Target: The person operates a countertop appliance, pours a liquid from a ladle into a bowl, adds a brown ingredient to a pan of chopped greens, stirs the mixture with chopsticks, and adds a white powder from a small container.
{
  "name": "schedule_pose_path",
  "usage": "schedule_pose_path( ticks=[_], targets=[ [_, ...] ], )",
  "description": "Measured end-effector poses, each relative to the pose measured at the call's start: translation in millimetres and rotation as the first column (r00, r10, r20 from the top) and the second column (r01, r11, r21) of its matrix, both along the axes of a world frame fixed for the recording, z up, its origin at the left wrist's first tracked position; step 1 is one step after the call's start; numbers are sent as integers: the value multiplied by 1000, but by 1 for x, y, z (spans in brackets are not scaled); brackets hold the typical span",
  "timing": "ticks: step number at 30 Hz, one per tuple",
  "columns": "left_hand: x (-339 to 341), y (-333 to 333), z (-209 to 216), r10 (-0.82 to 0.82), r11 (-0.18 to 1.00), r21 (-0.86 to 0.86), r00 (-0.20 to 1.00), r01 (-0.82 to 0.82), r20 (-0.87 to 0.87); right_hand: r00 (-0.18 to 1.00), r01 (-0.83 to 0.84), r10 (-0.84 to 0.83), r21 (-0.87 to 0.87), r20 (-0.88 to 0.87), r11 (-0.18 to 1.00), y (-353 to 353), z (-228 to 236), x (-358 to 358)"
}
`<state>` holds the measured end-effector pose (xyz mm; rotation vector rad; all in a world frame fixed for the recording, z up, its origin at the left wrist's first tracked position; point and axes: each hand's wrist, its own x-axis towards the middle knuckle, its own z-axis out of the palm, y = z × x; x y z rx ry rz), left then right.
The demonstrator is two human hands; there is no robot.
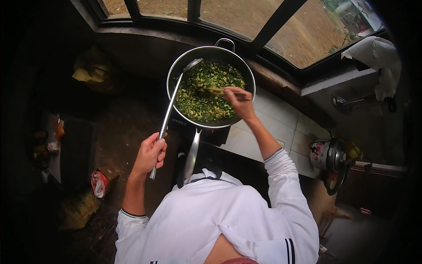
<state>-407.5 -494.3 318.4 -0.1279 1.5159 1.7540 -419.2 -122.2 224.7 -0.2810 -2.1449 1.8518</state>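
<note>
A wide pan (253,78) full of chopped greens mixed with pale yellow bits (206,105) sits on a dark cooker (218,136). My left hand (151,152) grips the long metal handle of a spatula (167,115); its head rests against the pan's far left inside wall. Between the fingers of my right hand (240,102) are wooden chopsticks (216,89), their tips down in the greens and blurred. The pan's long handle (191,154) points toward me, and a small loop handle (225,42) stands at its far side.
Tiled counter (268,110) runs to the right, with a rice cooker (332,155) at its end. Beyond the pan is a window with dark frames (228,33). A ladle (347,102) hangs on the right wall. At left lie a yellowish bag (94,70) and a red package (99,182).
</note>
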Motion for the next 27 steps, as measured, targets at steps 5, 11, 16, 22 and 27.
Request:
schedule_pose_path(
  ticks=[5,11,16,22,27],
  targets=[
    [1,0,-3,27,1000,-15,1000,-27,-4,979,204,-200,162,-46,965,59,33,3],
    [-1,6,-1,-35,999,-4,999,36,29,990,29,-24,-35,138,999,17,19,4],
    [8,-7,6,-11,1000,-10,1000,11,15,985,-167,168,-27,31,986,-35,48,32],
    [7,-4,7,-5,999,-41,998,2,-58,999,-28,29,41,-17,999,-3,3,-7],
    [8,-6,3,17,998,-63,997,-21,-72,985,108,-68,265,-156,958,54,22,-29]
  ],
)
